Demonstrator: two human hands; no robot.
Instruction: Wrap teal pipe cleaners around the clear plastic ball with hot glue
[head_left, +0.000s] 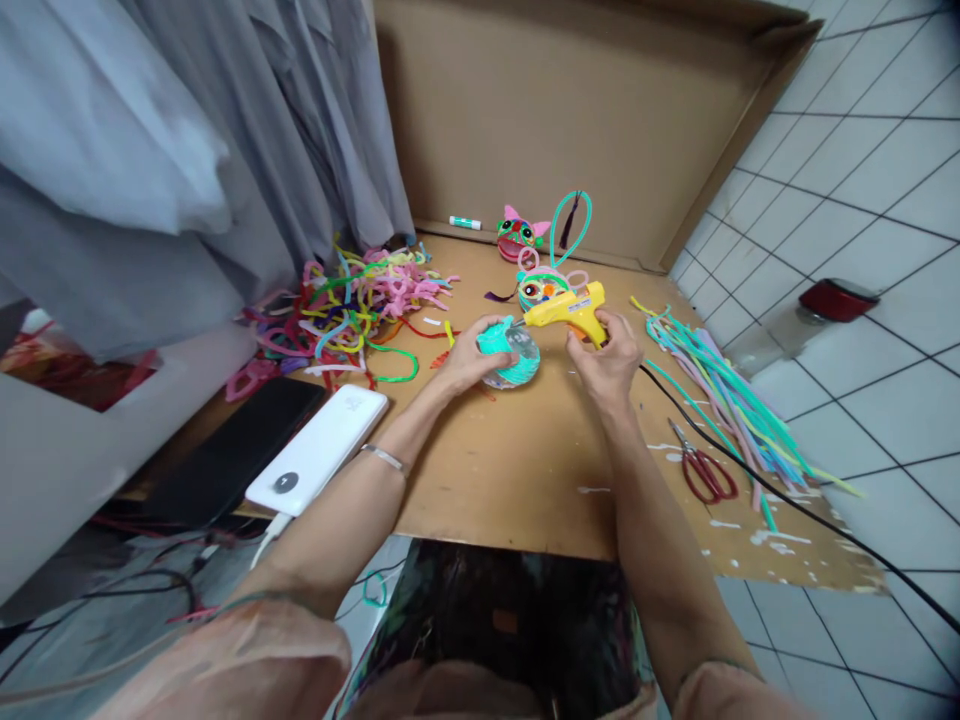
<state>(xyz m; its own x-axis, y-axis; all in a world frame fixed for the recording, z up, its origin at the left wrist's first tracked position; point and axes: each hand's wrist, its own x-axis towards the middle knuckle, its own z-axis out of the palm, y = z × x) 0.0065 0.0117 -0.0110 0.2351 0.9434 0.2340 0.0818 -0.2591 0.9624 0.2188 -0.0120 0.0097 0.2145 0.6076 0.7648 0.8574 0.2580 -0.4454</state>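
Observation:
My left hand (472, 358) is closed round a small rounded piece (517, 372) partly covered in turquoise pipe cleaner, with a bare clear patch on its right side. In my right hand (609, 358) is a yellow hot glue gun (566, 306), gripped by its handle. The gun points left, and its nozzle is at the upper edge of the turquoise piece; whether it touches cannot be made out. Just behind the gun sits a pipe-cleaner animal face (541, 290) with a tall turquoise loop. Farther back stands another face (519, 236) with pink ears.
Loose coloured pipe cleaners (375, 295) lie heaped at the left. Straight pipe cleaners (724, 385) and red-handled scissors (703, 468) are at the right, near the gun's black cord (750, 480). A white power bank (319, 448), a black slab (240, 450) and a glue stick (465, 222) also lie here.

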